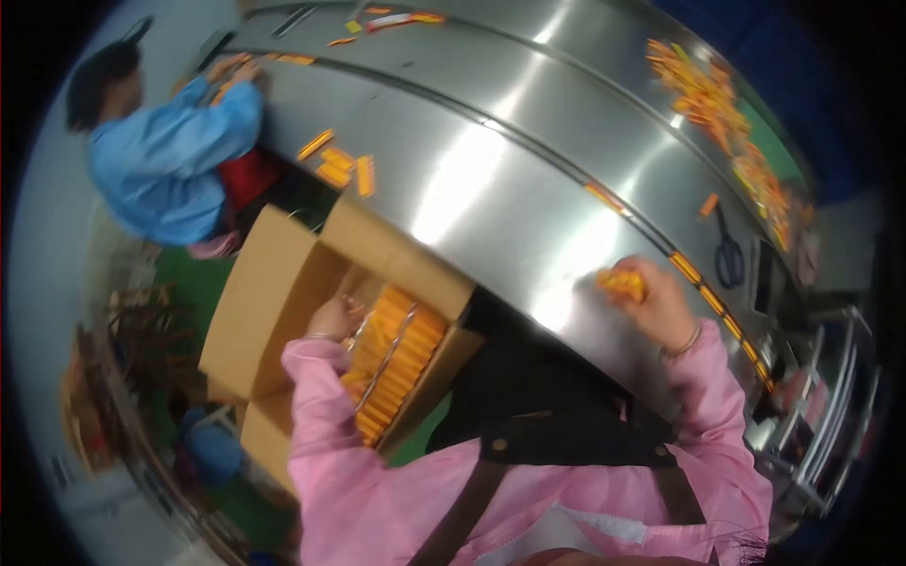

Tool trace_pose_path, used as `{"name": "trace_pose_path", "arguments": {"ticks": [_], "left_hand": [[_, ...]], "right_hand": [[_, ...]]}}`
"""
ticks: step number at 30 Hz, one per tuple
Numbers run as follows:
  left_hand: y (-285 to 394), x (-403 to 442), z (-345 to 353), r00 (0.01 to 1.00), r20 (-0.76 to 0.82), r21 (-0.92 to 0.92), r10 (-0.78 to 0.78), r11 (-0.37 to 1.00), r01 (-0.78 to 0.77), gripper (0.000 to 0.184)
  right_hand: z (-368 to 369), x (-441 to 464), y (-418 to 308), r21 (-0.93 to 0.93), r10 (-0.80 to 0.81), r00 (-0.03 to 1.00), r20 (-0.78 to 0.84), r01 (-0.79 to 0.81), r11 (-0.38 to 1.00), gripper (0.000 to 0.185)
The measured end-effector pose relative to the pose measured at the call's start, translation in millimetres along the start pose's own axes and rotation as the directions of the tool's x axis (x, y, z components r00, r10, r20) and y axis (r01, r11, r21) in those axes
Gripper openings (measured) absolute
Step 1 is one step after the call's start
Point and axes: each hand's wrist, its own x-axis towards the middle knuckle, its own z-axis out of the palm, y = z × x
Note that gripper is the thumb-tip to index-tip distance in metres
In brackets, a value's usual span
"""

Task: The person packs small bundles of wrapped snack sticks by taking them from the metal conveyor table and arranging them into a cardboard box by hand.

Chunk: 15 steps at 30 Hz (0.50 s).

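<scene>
My right hand (661,307) is above the steel table, its fingers closed around several small orange packets (623,283). Inside the open cardboard box (283,297), my left hand (332,319) is beside the stacked orange packets (401,349). Its fingers are loosely bent and a little apart, with nothing visible between them. Rows of packets fill part of the box, and a thin, shiny line runs across them.
Orange packets run in line along a narrow conveyor channel (698,278). Loose packets (340,168) lie on the steel table (396,141) near the box. Scissors (729,259) and a heap of packets (698,90) are beyond. A co-worker in blue (165,174) works at left.
</scene>
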Motion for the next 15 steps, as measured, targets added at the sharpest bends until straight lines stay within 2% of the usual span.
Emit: {"name": "trace_pose_path", "arguments": {"ticks": [1, 2, 4, 5, 6, 7, 8, 9, 10, 12, 13, 15], "left_hand": [[-42.0, 36.7, 13.3, 0.987, -0.161, 0.184, -0.026, 0.981, 0.056, 0.048], [-79.9, 73.5, 27.1, 0.982, -0.186, 0.280, -0.017, 0.958, 0.069, 0.053], [-127.7, 119.5, 57.2, 0.980, -0.199, 0.297, 0.004, 0.953, 0.056, 0.067], [-128.9, 123.2, 66.7, 0.988, -0.144, 0.315, -0.048, 0.945, 0.091, 0.069], [-150.1, 141.3, 84.0, 0.985, -0.143, 0.237, -0.092, 0.963, 0.124, 0.071], [-170.4, 141.1, 83.0, 0.993, -0.057, 0.185, -0.099, 0.977, 0.108, 0.073], [-181.0, 139.5, 83.0, 0.997, -0.067, 0.237, -0.036, 0.970, 0.051, 0.066], [-151.2, 117.1, 69.3, 0.993, 0.036, 0.068, -0.115, 0.991, 0.113, 0.057], [-171.3, 133.2, 77.9, 0.994, 0.042, 0.071, -0.106, 0.992, 0.102, 0.057], [-203.9, 159.8, 93.6, 0.985, 0.068, 0.087, -0.157, 0.985, 0.151, 0.051], [-187.4, 151.8, 85.5, 0.986, 0.136, 0.046, -0.092, 0.995, 0.087, 0.054], [-175.5, 146.4, 81.3, 0.986, 0.128, 0.087, -0.109, 0.991, 0.098, 0.055]], "right_hand": [[-21.2, 2.4, 11.2, 0.003, 0.131, 0.990, -0.047, -0.131, 0.991, 0.030], [-38.3, 4.9, 31.9, -0.026, 0.169, 0.982, -0.082, -0.172, 0.985, 0.030], [-62.7, 2.0, 89.8, -0.166, 0.273, 0.939, -0.209, -0.309, 0.936, 0.030], [-71.1, -3.6, 115.9, -0.179, 0.286, 0.929, -0.235, -0.331, 0.927, 0.030], [-77.3, -9.0, 137.3, -0.266, 0.244, 0.939, -0.242, -0.306, 0.914, 0.029], [-76.8, -8.6, 148.9, -0.340, 0.196, 0.954, -0.228, -0.266, 0.902, 0.029], [-74.5, -5.8, 151.0, -0.343, 0.200, 0.951, -0.236, -0.275, 0.898, 0.029], [-71.3, -2.6, 150.3, -0.375, 0.240, 0.955, -0.176, -0.291, 0.880, 0.028], [-69.1, -1.9, 152.9, -0.407, 0.281, 0.952, -0.117, -0.304, 0.861, 0.027], [-62.6, -6.4, 170.7, -0.432, 0.269, 0.958, -0.099, -0.285, 0.856, 0.026], [-59.2, -8.1, 177.4, -0.483, 0.270, 0.958, -0.098, -0.283, 0.828, 0.026], [-57.6, -9.2, 185.9, -0.528, 0.268, 0.959, -0.090, -0.274, 0.804, 0.025]]}}
